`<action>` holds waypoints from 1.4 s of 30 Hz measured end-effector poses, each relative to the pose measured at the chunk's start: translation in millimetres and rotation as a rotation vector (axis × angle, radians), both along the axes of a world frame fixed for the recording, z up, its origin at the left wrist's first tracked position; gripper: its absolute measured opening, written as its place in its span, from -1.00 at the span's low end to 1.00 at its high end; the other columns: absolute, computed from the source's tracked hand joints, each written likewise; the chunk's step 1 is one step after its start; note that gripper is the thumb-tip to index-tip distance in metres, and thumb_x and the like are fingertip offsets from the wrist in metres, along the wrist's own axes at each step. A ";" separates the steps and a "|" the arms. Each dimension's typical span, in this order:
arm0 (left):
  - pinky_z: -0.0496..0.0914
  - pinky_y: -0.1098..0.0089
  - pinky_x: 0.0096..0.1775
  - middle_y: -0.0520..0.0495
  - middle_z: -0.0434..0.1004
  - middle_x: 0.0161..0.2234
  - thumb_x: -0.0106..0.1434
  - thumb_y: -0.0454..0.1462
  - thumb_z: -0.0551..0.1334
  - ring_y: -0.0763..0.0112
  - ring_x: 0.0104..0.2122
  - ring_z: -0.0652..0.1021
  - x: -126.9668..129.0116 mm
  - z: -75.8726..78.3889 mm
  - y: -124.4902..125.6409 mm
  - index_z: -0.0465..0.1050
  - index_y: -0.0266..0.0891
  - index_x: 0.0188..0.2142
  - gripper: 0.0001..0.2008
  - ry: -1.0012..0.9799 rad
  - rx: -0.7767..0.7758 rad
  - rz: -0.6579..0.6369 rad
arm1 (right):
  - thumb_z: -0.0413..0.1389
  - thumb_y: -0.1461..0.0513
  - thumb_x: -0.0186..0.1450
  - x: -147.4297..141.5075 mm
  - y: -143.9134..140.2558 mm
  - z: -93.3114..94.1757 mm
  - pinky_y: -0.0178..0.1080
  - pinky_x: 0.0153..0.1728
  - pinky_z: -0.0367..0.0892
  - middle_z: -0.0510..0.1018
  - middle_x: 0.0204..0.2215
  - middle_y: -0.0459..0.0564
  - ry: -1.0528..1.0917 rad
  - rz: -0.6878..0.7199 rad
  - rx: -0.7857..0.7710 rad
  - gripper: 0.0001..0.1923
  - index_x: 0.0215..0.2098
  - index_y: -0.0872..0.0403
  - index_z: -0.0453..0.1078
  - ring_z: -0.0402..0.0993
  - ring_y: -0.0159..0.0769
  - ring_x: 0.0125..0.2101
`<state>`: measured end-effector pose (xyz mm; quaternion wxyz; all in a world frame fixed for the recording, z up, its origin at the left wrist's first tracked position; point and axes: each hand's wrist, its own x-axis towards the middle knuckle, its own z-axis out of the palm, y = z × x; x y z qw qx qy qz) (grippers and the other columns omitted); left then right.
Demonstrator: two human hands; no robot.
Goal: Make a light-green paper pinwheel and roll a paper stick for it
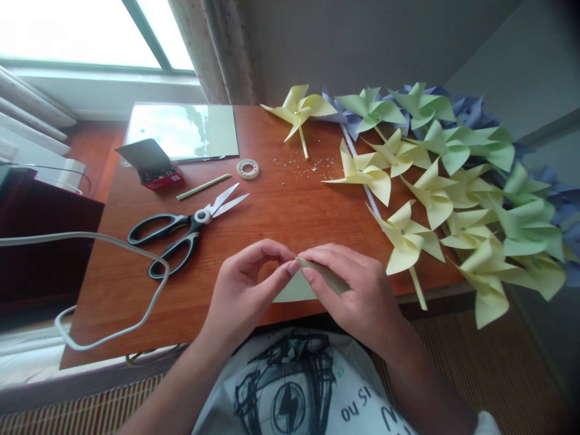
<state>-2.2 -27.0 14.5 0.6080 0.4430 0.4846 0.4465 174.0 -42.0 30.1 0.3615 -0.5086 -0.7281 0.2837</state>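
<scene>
My left hand (247, 284) and my right hand (356, 293) meet at the near edge of the wooden table (281, 211). Between their fingertips they pinch a pale yellow-green sheet of paper (296, 289), partly rolled into a thin tube under my right fingers. A loose triangular flap of the sheet lies flat on the table below my thumbs. Most of the rolled part is hidden by my right hand.
Black-handled scissors (185, 232) lie left of my hands, with a rolled paper stick (203, 186), a tape roll (248, 168) and a small red box (151, 164) behind them. Many yellow, green and blue paper pinwheels (435, 187) cover the right side. A white cable (136, 260) loops over the left edge.
</scene>
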 end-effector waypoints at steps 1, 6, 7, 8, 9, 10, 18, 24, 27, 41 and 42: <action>0.42 0.48 -0.26 0.00 0.57 -0.39 0.13 -0.32 0.49 0.41 -0.34 0.52 -0.2 -0.3 -0.1 0.60 -0.22 -0.37 -0.89 0.005 0.007 -0.005 | 0.14 0.32 0.39 -0.1 0.1 -0.1 -0.19 -0.12 0.50 0.69 -0.22 0.00 0.001 -0.002 -0.004 -0.86 -0.13 0.04 0.52 0.63 -0.23 -0.20; 0.42 0.52 -0.23 0.02 0.57 -0.37 0.18 -0.34 0.45 0.44 -0.32 0.52 -1.2 -2.4 -0.2 0.59 -0.19 -0.35 -0.92 0.055 0.078 -0.039 | 0.16 0.34 0.37 0.0 2.7 0.5 -0.22 -0.16 0.47 0.67 -0.27 -0.03 0.031 -0.007 -0.058 -0.88 -0.19 0.05 0.53 0.61 -0.25 -0.24; 0.42 0.51 -0.22 0.02 0.57 -0.36 0.19 -0.33 0.44 0.43 -0.31 0.53 -1.4 -2.7 0.0 0.59 -0.19 -0.34 -0.93 0.060 0.085 -0.044 | 0.16 0.34 0.36 0.8 3.6 0.1 -0.23 -0.18 0.47 0.67 -0.29 -0.04 0.053 -0.006 -0.079 -0.88 -0.20 0.04 0.53 0.60 -0.26 -0.26; 0.43 0.50 -0.20 0.01 0.58 -0.34 0.21 -0.32 0.43 0.43 -0.30 0.54 -1.7 -3.0 0.3 0.59 -0.19 -0.32 -0.94 0.062 0.086 -0.052 | 0.17 0.33 0.36 1.9 4.4 -0.8 -0.24 -0.20 0.47 0.67 -0.31 -0.06 0.081 -0.005 -0.104 -0.89 -0.21 0.03 0.54 0.60 -0.28 -0.28; 0.44 0.49 -0.18 0.00 0.59 -0.32 0.23 -0.30 0.42 0.41 -0.29 0.55 -2.3 -3.4 0.7 0.60 -0.19 -0.30 -0.95 0.064 0.080 -0.067 | 0.18 0.32 0.36 3.4 5.1 -2.2 -0.25 -0.21 0.47 0.67 -0.31 -0.07 0.118 -0.010 -0.130 -0.90 -0.22 0.03 0.54 0.60 -0.28 -0.29; 0.45 0.47 -0.17 -0.02 0.61 -0.30 0.25 -0.28 0.41 0.40 -0.28 0.56 -3.1 -3.9 1.1 0.60 -0.19 -0.27 -0.94 0.068 0.065 -0.091 | 0.19 0.31 0.36 5.2 5.6 -4.3 -0.26 -0.21 0.48 0.67 -0.31 -0.07 0.160 -0.024 -0.154 -0.91 -0.23 0.03 0.54 0.60 -0.28 -0.29; 0.47 0.44 -0.28 -0.05 0.65 -0.40 0.19 -0.22 0.44 0.35 -0.38 0.59 -12.9 -10.4 1.0 0.63 -0.23 -0.36 -0.88 0.130 -0.008 -0.054 | 0.23 0.19 0.36 17.0 5.7 -21.9 -0.24 -0.22 0.55 0.68 -0.31 -0.05 0.424 -0.190 -0.333 -0.90 -0.20 0.03 0.55 0.64 -0.24 -0.29; 0.46 0.42 -0.27 -0.05 0.64 -0.41 0.21 -0.25 0.42 0.35 -0.38 0.57 -9.6 -4.1 -2.8 0.62 -0.21 -0.37 -0.92 0.243 0.117 -0.023 | 0.24 0.19 0.34 13.4 9.1 -17.6 -0.26 -0.26 0.53 0.65 -0.31 -0.05 0.343 -0.129 -0.314 -0.92 -0.24 0.03 0.54 0.60 -0.25 -0.31; 0.45 0.41 -0.27 -0.06 0.64 -0.39 0.22 -0.26 0.41 0.34 -0.38 0.57 -7.9 -2.1 -4.3 0.61 -0.21 -0.35 -0.93 0.282 0.160 -0.015 | 0.24 0.19 0.33 11.2 10.4 -16.7 -0.29 -0.32 0.51 0.63 -0.37 -0.07 0.354 -0.145 -0.301 -0.91 -0.32 0.03 0.53 0.58 -0.28 -0.37; 0.46 0.42 -0.30 -0.06 0.65 -0.40 0.14 -0.24 0.47 0.32 -0.37 0.59 -2.8 -12.1 -7.9 0.61 -0.22 -0.39 -0.88 0.083 -0.032 0.080 | 0.25 0.18 0.31 8.3 9.9 -26.7 -0.33 -0.42 0.49 0.63 -0.42 -0.08 0.454 -0.206 -0.290 -0.90 -0.34 0.02 0.55 0.56 -0.30 -0.43; 0.46 0.42 -0.29 -0.06 0.65 -0.40 0.15 -0.23 0.46 0.32 -0.37 0.59 -2.7 -11.8 -8.0 0.62 -0.22 -0.38 -0.88 0.084 -0.028 0.079 | 0.25 0.17 0.31 8.8 9.9 -27.9 -0.33 -0.42 0.49 0.63 -0.42 -0.07 0.452 -0.208 -0.287 -0.89 -0.34 0.02 0.55 0.56 -0.30 -0.43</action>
